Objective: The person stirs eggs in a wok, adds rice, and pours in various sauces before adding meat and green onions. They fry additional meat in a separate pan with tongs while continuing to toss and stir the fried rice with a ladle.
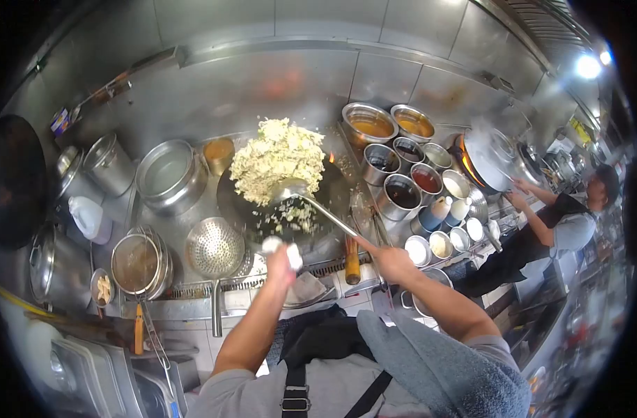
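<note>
A large mass of fried rice (276, 157) is up in the air over the dark wok (336, 198), with loose bits scattered below it. My right hand (393, 265) is closed around the handle of a steel ladle (329, 214), whose bowl meets the lower edge of the rice. At the wok's near edge my left hand (281, 268) is closed on a white cloth (294, 256). Whether the wok's rim or handle lies under that cloth is hidden. The left hand is slightly blurred.
A perforated strainer (215, 247) and a water pot (166, 174) stand left. To the right are sauce containers (402, 195) and seasoning bowls (418, 251). A brush with a wooden handle (352, 261) lies near the wok. Another person (555, 223) handles a wok (487, 160) beside flames.
</note>
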A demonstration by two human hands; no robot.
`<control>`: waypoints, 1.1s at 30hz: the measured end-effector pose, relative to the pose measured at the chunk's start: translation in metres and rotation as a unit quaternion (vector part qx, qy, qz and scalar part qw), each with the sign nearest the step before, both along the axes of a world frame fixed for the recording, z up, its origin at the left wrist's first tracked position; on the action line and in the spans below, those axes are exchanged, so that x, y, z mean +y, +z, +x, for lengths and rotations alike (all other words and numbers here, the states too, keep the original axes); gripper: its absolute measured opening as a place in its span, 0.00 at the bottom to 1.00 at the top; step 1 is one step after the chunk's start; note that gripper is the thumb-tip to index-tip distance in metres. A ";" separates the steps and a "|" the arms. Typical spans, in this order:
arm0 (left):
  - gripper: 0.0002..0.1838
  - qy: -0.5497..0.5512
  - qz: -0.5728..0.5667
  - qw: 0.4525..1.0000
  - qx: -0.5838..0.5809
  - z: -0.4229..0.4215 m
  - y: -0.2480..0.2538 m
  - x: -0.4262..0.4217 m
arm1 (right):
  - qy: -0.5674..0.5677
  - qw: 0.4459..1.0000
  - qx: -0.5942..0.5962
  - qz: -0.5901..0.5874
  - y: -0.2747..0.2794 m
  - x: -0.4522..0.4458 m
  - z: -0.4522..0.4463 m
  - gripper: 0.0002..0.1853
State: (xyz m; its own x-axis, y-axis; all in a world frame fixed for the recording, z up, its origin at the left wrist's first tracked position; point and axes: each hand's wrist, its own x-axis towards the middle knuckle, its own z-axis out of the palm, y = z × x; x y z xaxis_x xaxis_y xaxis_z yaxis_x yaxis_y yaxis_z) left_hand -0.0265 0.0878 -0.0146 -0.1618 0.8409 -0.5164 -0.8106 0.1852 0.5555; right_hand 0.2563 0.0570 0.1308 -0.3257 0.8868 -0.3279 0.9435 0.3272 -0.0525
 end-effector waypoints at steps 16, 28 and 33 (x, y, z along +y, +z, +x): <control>0.10 -0.105 -0.072 0.990 0.054 -0.012 -0.032 0.075 | -0.070 0.956 0.281 0.052 -0.046 0.161 -0.008 0.44; 0.04 -0.065 -0.066 0.990 0.108 -0.001 -0.041 0.090 | 0.095 0.986 0.065 -0.117 0.003 0.074 -0.016 0.47; 0.05 -0.027 -0.006 0.998 0.060 0.013 -0.009 0.029 | 0.073 0.997 -0.015 -0.036 0.010 0.103 -0.015 0.48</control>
State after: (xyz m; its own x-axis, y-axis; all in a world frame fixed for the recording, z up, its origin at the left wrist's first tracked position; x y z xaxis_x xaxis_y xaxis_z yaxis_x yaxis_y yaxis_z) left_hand -0.0140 0.1171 -0.0232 -0.1775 0.8442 -0.5059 -0.7271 0.2339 0.6455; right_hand 0.2408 0.1599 0.1403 -0.4383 0.8044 -0.4011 0.8879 0.4569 -0.0538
